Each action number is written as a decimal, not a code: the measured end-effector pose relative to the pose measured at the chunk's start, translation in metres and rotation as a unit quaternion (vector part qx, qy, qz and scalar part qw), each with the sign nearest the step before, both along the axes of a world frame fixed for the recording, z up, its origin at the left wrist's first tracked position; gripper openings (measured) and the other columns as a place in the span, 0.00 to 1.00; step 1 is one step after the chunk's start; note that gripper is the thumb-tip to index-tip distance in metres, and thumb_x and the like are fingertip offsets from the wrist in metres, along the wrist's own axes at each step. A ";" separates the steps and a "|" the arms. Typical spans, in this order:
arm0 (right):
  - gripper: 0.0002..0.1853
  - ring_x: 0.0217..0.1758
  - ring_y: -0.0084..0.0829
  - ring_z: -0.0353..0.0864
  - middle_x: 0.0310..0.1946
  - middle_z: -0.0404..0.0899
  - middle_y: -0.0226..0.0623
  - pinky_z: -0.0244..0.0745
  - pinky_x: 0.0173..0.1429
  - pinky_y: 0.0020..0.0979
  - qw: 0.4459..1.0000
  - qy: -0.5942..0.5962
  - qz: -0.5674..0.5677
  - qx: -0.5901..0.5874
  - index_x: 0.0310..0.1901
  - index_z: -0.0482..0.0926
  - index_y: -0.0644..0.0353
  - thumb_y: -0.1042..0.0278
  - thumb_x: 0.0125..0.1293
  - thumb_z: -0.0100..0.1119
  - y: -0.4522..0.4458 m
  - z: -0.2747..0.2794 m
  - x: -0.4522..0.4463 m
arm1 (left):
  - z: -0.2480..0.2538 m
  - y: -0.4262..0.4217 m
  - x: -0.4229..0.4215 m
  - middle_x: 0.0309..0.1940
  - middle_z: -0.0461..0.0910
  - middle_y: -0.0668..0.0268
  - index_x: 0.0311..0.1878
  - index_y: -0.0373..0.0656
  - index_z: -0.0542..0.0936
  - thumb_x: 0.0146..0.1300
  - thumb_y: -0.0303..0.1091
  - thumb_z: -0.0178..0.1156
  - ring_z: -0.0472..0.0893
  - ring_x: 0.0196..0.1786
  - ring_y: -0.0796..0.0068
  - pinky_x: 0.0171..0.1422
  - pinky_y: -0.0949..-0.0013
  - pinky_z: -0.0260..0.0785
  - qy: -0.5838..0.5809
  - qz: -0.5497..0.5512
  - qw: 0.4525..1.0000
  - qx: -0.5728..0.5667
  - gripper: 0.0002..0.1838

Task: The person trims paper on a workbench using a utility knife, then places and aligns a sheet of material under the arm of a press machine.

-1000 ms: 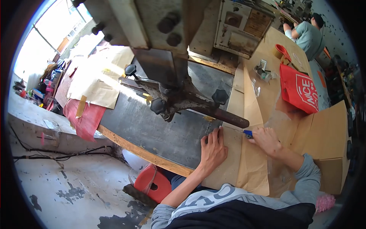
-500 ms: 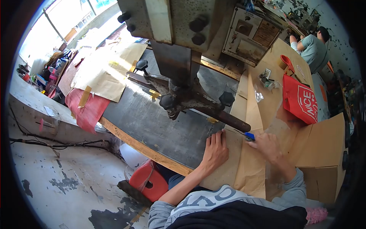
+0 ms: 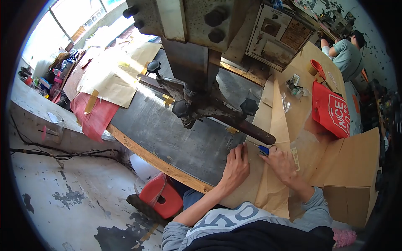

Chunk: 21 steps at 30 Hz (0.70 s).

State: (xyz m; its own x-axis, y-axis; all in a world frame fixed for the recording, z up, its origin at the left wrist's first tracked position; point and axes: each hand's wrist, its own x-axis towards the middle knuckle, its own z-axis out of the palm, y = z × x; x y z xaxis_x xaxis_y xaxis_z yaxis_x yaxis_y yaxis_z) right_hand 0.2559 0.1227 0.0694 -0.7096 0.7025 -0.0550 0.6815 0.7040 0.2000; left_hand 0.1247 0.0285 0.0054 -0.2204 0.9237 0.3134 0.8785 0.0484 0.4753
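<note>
Your left hand (image 3: 236,169) lies palm-down, gripping nothing; your right hand (image 3: 281,164) is closed around the blue tool (image 3: 263,149), just nearer than the metal bar (image 3: 263,135). Judged light and rigid, the tool suits a handle grip; the brown paper (image 3: 274,188) should crease easily.

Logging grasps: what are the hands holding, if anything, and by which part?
Right hand: a blue tool, gripped behind its blue front end, which pokes out past the grip. Left hand: no hold visible; back up, fingers extended.
</note>
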 end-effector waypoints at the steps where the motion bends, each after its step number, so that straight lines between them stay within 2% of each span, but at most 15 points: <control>1: 0.22 0.25 0.35 0.83 0.20 0.78 0.36 0.76 0.29 0.32 1.000 -0.004 -0.002 -0.015 0.29 0.73 0.57 0.44 0.56 0.62 0.001 0.001 0.000 | 0.001 0.000 0.000 0.50 0.66 0.46 0.60 0.22 0.64 0.48 0.24 0.52 0.69 0.51 0.54 0.55 0.60 0.65 0.011 0.000 1.000 -0.003 0.32; 4: 0.22 0.26 0.36 0.83 0.20 0.79 0.37 0.76 0.29 0.33 0.999 -0.005 -0.007 -0.038 0.29 0.73 0.57 0.44 0.56 0.62 0.003 0.002 0.000 | 0.005 0.000 -0.002 0.51 0.67 0.46 0.60 0.19 0.64 0.53 0.27 0.48 0.70 0.49 0.57 0.54 0.64 0.66 0.045 -0.002 0.999 -0.014 0.29; 10: 0.22 0.24 0.35 0.83 0.20 0.79 0.37 0.76 0.28 0.32 1.000 0.005 0.001 -0.028 0.28 0.73 0.58 0.44 0.56 0.62 0.005 -0.001 0.000 | 0.007 0.000 -0.002 0.51 0.67 0.46 0.59 0.20 0.64 0.53 0.27 0.48 0.70 0.49 0.58 0.54 0.65 0.66 0.044 -0.003 0.999 -0.013 0.29; 13: 0.22 0.23 0.34 0.83 0.19 0.79 0.36 0.76 0.27 0.31 1.000 0.002 0.009 -0.006 0.28 0.73 0.58 0.44 0.56 0.63 0.004 -0.003 0.001 | 0.003 0.001 -0.001 0.50 0.66 0.46 0.60 0.21 0.64 0.48 0.24 0.51 0.68 0.51 0.54 0.54 0.60 0.66 0.010 -0.004 1.000 -0.008 0.32; 21: 0.20 0.22 0.30 0.82 0.18 0.77 0.33 0.76 0.25 0.28 1.000 -0.007 0.027 0.009 0.27 0.73 0.57 0.46 0.55 0.64 0.005 -0.014 0.002 | 0.004 0.001 0.000 0.50 0.65 0.46 0.60 0.21 0.64 0.48 0.24 0.51 0.69 0.51 0.54 0.55 0.60 0.66 0.012 -0.003 1.000 -0.003 0.32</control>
State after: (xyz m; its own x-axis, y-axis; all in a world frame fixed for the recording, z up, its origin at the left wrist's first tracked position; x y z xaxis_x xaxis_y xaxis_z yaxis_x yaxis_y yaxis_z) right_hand 0.2574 0.1277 0.0552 -0.7453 0.6645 -0.0542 0.6398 0.7357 0.2223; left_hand 0.1243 0.0296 0.0093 -0.2068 0.9271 0.3127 0.8897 0.0453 0.4542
